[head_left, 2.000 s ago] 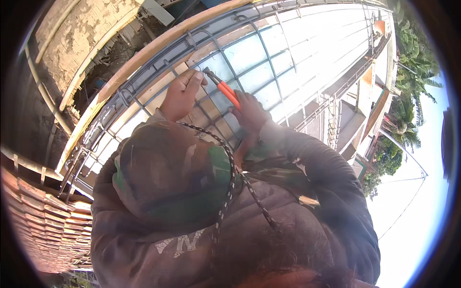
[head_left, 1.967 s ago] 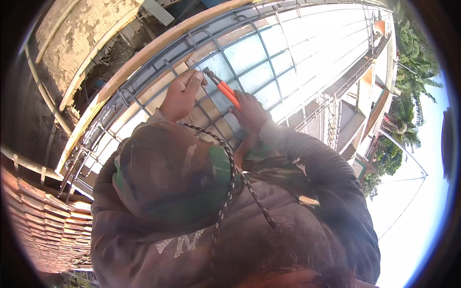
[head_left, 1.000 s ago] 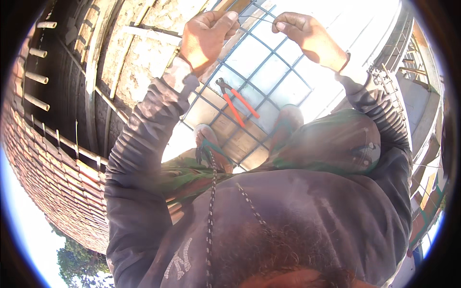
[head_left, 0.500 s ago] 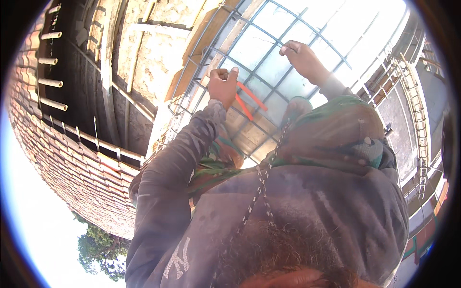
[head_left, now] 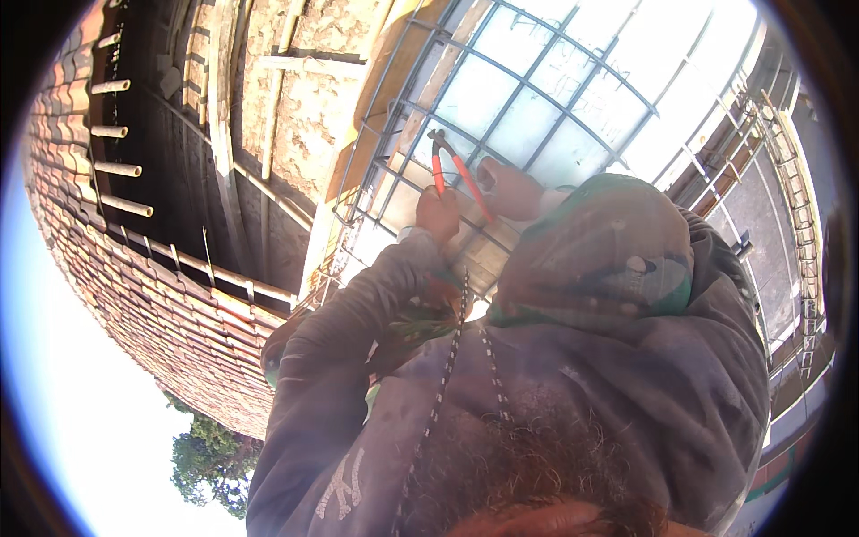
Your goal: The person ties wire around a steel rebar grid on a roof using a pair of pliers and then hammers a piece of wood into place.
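A pair of pincers point(head_left: 462, 174) with orange-red handles stands over the grid of steel bars, its dark jaws up and its handles spread. My left hand point(head_left: 437, 215) is closed round the lower end of the left handle. Right beside the other handle, my right hand point(head_left: 510, 191) has its fingers curled in. Whether it touches that handle, or holds something small, is hard to tell. The rebar mesh point(head_left: 523, 80) crosses in squares beneath both hands, over pale sheets and boards.
A wooden board point(head_left: 380, 112) runs along the mesh's left edge, with bar ends jutting over it. Further left are a rough wall point(head_left: 309, 107) and a tiled roof point(head_left: 152, 313). A ladder-like rebar cage point(head_left: 801, 224) lies at the right. My knee point(head_left: 595, 251) is raised close by.
My right hand has come down and left, from over the mesh to beside the pincers. The pincers have swung from handles hanging down-right to jaws up, still in my left hand, which has lowered.
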Tool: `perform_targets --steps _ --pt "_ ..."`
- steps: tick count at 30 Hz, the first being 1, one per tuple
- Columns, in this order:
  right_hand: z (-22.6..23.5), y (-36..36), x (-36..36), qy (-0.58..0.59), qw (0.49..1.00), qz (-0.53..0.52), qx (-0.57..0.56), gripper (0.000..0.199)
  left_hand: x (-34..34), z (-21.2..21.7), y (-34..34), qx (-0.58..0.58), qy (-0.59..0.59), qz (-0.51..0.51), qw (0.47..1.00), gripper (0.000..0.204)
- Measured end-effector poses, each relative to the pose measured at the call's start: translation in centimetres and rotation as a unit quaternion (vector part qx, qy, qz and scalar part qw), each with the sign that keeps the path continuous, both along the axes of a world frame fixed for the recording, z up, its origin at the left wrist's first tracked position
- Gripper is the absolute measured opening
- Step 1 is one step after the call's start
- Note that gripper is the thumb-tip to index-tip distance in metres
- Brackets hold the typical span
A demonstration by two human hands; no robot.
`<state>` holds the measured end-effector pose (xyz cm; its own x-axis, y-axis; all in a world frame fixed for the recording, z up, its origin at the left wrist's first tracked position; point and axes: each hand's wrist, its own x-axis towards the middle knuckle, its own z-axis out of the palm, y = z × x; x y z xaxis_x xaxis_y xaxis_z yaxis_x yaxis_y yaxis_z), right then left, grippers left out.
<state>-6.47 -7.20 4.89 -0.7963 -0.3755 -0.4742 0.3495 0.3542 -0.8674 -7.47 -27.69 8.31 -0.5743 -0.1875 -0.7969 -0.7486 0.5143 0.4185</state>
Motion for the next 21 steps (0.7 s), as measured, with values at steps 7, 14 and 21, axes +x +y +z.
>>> perform_targets --steps 7,14,21 --pt "3.0 0.9 -2.8 0.031 0.99 -0.082 -0.106 0.043 -9.4 12.8 0.4 0.149 -0.162 0.093 0.971 0.009" --pt "6.0 4.4 -7.7 -0.081 0.957 -0.142 -0.241 0.053 -19.5 17.8 0.5 0.166 -0.281 0.006 0.945 0.019" --pt "12.0 7.6 -12.9 -0.236 0.934 -0.164 -0.214 0.043 -26.6 14.5 2.9 -0.002 -0.147 -0.368 0.918 0.033"
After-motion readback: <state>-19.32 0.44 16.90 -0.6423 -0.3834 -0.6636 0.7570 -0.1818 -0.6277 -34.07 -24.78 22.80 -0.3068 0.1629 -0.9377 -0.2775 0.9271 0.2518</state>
